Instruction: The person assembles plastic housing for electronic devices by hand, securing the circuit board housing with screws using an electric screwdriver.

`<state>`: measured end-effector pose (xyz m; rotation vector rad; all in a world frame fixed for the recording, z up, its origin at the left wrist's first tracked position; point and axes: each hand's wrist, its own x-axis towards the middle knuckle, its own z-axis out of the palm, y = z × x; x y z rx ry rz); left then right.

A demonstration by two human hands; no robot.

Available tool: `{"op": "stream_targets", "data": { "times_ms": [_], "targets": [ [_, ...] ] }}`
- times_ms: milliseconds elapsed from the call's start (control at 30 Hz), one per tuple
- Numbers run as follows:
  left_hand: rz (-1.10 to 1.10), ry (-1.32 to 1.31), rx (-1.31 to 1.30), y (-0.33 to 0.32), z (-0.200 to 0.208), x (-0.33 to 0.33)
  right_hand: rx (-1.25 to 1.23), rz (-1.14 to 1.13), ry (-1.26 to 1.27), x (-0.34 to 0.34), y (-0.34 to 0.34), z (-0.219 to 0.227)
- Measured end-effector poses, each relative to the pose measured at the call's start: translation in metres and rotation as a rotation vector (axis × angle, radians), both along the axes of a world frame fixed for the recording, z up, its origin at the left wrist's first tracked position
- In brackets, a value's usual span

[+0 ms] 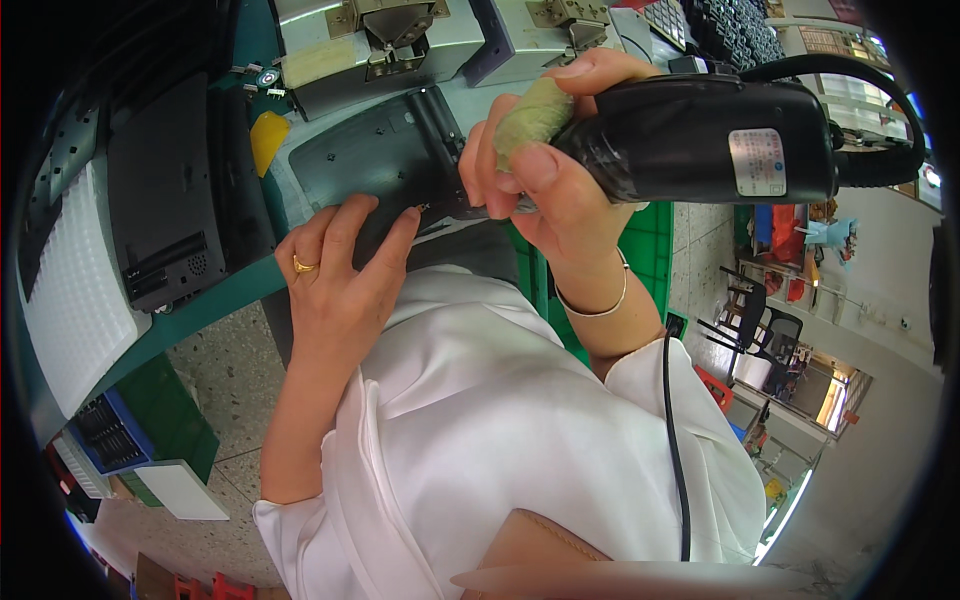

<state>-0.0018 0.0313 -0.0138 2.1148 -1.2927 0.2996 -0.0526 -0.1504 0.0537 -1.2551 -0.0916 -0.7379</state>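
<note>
Right hand [545, 175] clamped around black electric screwdriver [700, 140], tip at the dark panel's [385, 160] near edge. Left hand [340, 265] rests fingers-down on that edge (pinching a screw? cannot tell). Best kept plumb, panel steadied.

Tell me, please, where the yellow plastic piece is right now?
In the head view, the yellow piece lies upper left on the green bench, between the black housing and the grey panel, beyond the left hand.

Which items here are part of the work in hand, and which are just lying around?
In use: electric screwdriver gripped by right hand; dark plastic panel steadied by left hand.

Lying about: white foam tray, yellow scraper, black speaker housing.
</note>
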Motion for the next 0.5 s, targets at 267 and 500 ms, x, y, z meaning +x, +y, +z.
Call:
{"op": "stream_targets", "data": {
  "times_ms": [267,500],
  "targets": [
    [0.002,-0.011,-0.006,-0.0018,0.0003,0.0012,-0.146,-0.078,0.082,-0.0006,0.0029,-0.0030],
    [0.002,0.122,0.008,-0.0015,0.0061,0.0010,-0.458,0.045,0.048,0.0047,-0.0050,-0.0046]
  ]
}}
